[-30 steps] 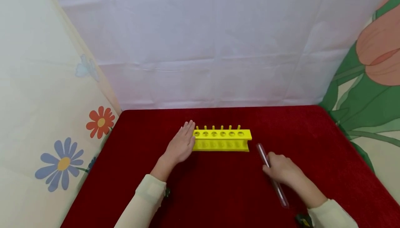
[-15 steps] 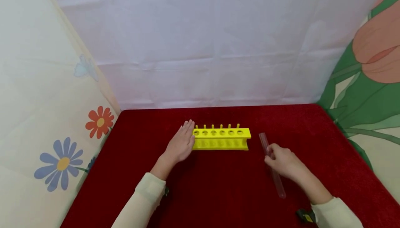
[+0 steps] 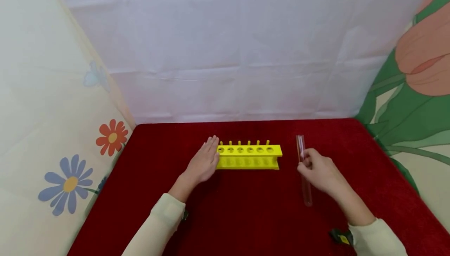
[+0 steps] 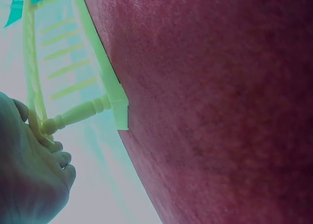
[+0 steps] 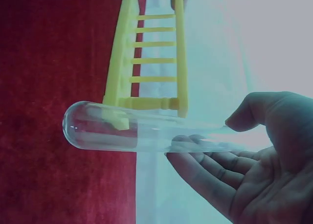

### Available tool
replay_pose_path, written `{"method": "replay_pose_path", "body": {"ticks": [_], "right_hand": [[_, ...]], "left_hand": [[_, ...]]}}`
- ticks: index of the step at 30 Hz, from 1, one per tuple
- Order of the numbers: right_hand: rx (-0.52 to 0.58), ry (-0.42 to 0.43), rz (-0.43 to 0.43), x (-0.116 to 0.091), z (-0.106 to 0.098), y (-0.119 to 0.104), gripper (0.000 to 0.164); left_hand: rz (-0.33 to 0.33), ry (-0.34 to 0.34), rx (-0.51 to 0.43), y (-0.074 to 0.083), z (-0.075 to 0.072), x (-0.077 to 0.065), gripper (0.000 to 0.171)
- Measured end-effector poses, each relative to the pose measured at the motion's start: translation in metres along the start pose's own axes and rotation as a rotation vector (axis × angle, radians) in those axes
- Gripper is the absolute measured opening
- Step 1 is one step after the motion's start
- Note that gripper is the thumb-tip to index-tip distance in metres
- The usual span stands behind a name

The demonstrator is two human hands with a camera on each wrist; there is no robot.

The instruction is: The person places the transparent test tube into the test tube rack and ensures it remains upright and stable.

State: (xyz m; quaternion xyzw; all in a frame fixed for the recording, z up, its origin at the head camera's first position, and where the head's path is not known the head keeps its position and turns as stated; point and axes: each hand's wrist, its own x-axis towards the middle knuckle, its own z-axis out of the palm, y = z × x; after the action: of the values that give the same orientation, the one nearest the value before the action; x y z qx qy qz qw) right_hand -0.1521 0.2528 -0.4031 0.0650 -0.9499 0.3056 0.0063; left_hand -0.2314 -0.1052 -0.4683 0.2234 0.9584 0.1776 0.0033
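A yellow test tube rack (image 3: 249, 162) stands on the red cloth, with a row of round holes along its top and several pegs behind them. My left hand (image 3: 202, 162) rests against the rack's left end, its fingers straight. In the left wrist view those fingers reach the top corner of the rack (image 4: 80, 111). To the right of the rack, my right hand (image 3: 320, 172) pinches a clear glass test tube (image 3: 307, 193) between thumb and fingers. The right wrist view shows the tube's rounded closed end (image 5: 80, 126) pointing down; its upper part lies within the hand.
Red cloth (image 3: 246, 217) covers the table. A white sheet (image 3: 211, 45) hangs at the back. Flower-printed panels (image 3: 31, 123) flank the table on both sides. A small dark object with a yellow mark (image 3: 341, 237) is by the right sleeve.
The test tube has swung from slanted to nearly upright and risen away from me. My right fingers have shifted their hold on it. The left hand and rack keep their place.
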Motion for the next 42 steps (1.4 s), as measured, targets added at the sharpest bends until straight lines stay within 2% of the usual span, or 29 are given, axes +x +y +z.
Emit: {"method": "replay_pose_path", "body": {"ticks": [6,23,42], "right_hand": [[0.017,0.011,0.002,0.001,-0.003,-0.003,0.035],[0.035,0.04,0.019,0.006,-0.007,-0.015,0.037],[0.084,0.08,-0.007,0.012,-0.006,-0.021,0.031]], "left_hand": [[-0.012,-0.015,-0.011,0.002,-0.003,0.001,0.057],[0.003,-0.013,0.0,0.0,-0.001,0.0,0.058],[0.003,-0.009,-0.02,-0.002,0.003,0.001,0.057]]}}
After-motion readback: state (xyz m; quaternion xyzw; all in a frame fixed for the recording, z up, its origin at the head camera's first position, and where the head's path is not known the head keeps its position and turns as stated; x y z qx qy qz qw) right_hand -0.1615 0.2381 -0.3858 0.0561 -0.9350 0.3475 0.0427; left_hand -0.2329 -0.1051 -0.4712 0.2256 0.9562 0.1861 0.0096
